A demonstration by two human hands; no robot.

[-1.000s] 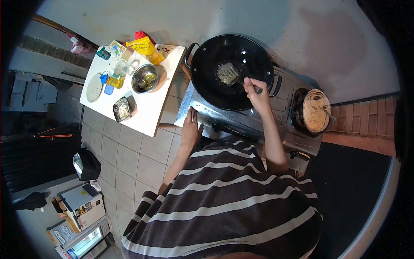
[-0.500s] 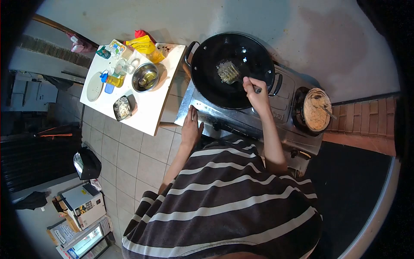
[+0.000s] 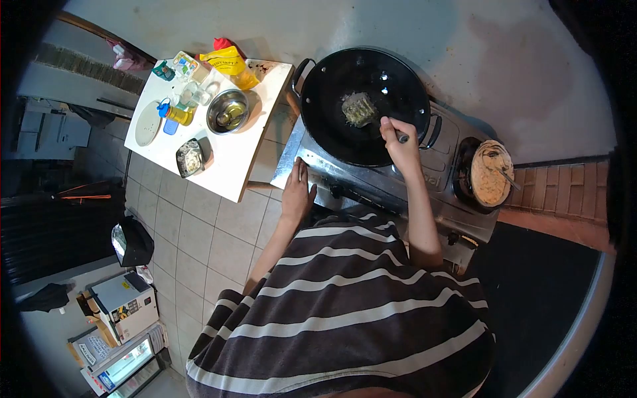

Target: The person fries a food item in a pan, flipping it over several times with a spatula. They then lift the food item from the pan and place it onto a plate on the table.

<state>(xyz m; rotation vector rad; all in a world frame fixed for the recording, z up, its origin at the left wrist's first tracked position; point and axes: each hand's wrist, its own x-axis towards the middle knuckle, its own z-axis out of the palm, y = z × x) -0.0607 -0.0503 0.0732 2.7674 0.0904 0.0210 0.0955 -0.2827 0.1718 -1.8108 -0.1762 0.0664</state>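
Observation:
A large black wok point(image 3: 332, 136) sits on the steel gas stove point(image 3: 424, 189). My right hand point(image 3: 400, 142) is closed around the handle of a utensil at the wok's near right rim. The utensil's head is at a clump of greenish food point(image 3: 359, 109) in the middle of the wok; how much of it lies under the food is hidden. My left hand point(image 3: 298, 192) rests on the stove's left front edge, fingers spread somewhat and nothing in them. A pan of orange food point(image 3: 491, 176) with a spoon in it stands on the right burner.
On the white table point(image 3: 229, 169) at the left are a steel bowl point(image 3: 227, 111), a black dish with pale food point(image 3: 190, 158), a white plate point(image 3: 148, 126), a yellow bottle point(image 3: 179, 116), glass jars and a yellow packet point(image 3: 229, 63). A brick ledge point(image 3: 557, 196) lies at the right.
The view has shifted slightly. The food clump looks turned and more bunched at the utensil's head. My right hand still grips the handle, and my left hand stays on the stove edge.

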